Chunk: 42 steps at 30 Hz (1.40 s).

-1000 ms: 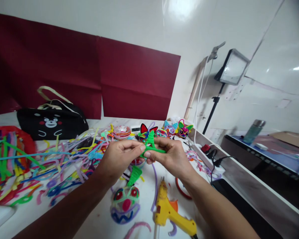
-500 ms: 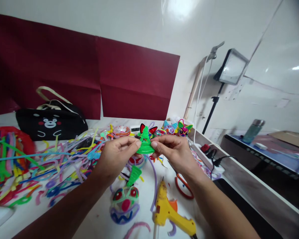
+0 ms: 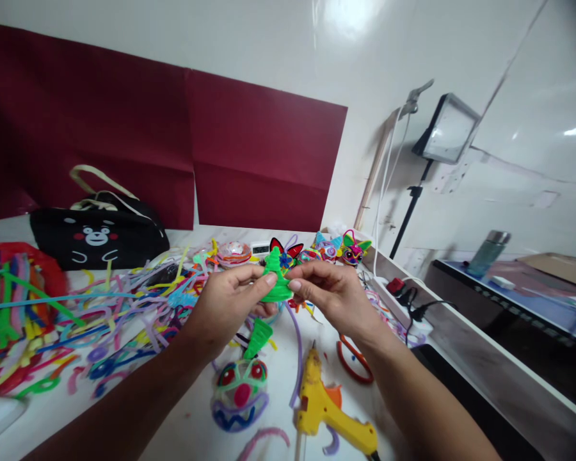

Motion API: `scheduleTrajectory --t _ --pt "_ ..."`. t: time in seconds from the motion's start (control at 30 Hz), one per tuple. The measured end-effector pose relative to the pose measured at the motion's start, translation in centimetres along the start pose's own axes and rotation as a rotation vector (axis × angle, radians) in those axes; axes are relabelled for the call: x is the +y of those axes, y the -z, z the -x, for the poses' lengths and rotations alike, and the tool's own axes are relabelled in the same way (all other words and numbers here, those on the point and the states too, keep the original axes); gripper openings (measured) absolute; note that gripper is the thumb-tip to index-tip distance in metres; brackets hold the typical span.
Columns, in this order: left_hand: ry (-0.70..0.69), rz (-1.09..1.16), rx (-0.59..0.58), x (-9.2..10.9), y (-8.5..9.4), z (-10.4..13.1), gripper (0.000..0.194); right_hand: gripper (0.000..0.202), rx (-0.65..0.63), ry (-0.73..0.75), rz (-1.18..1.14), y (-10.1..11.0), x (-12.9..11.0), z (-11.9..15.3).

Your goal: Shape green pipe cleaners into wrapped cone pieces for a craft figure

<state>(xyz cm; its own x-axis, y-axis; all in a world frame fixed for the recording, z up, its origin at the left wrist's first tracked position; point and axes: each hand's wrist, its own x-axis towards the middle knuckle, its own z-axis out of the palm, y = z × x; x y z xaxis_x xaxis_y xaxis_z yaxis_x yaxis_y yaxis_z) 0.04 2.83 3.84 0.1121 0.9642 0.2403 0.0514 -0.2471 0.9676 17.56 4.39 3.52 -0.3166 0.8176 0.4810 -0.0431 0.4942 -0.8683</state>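
A bright green cone-like piece of coiled fuzzy stems (image 3: 275, 282) is raised above the table between both hands. My left hand (image 3: 237, 294) pinches its left side between thumb and fingers. On its lower right edge, the thumb and fingertips of my right hand (image 3: 324, 288) are closed. Below the hands lies a clown-like mask (image 3: 240, 395) with red eyes, a pink nose and a blue zigzag mouth, and a green triangular piece (image 3: 259, 338) stands at its top. To the right of the mask is a yellow glue gun (image 3: 324, 406).
Orange-handled scissors (image 3: 354, 362) lie under my right wrist. Loose fuzzy stems (image 3: 120, 314) cover the table's left, beside a red bag of stems (image 3: 52, 269). Behind are a black bag (image 3: 98, 240) and finished masks (image 3: 352, 248). A power strip (image 3: 398, 301) is at the right.
The green piece has shifted slightly left and turned, showing a different face. My left fingers now wrap further under it, and my right hand has moved a little left.
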Motion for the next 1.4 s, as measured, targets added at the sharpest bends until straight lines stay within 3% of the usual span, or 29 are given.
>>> scheduleTrajectory --t 0.4,0.93,1.13,1.4 --pt "-0.047 -0.035 -0.012 -0.3 -0.1 0.1 0.021 0.019 0.002 0.024 0.084 0.0 -0.1 0.0" --pt "-0.12 -0.052 -0.061 0.2 0.1 0.3 0.018 0.024 -0.005 -0.017 -0.141 -0.8 0.4 -0.4" --pt "-0.162 -0.051 -0.017 0.0 0.1 0.3 0.018 0.017 0.246 0.135 0.11 -1.2 0.4 -0.1" --pt "-0.259 -0.227 0.052 -0.4 0.1 0.5 0.019 0.012 0.276 0.359 0.49 -1.9 0.2 0.9"
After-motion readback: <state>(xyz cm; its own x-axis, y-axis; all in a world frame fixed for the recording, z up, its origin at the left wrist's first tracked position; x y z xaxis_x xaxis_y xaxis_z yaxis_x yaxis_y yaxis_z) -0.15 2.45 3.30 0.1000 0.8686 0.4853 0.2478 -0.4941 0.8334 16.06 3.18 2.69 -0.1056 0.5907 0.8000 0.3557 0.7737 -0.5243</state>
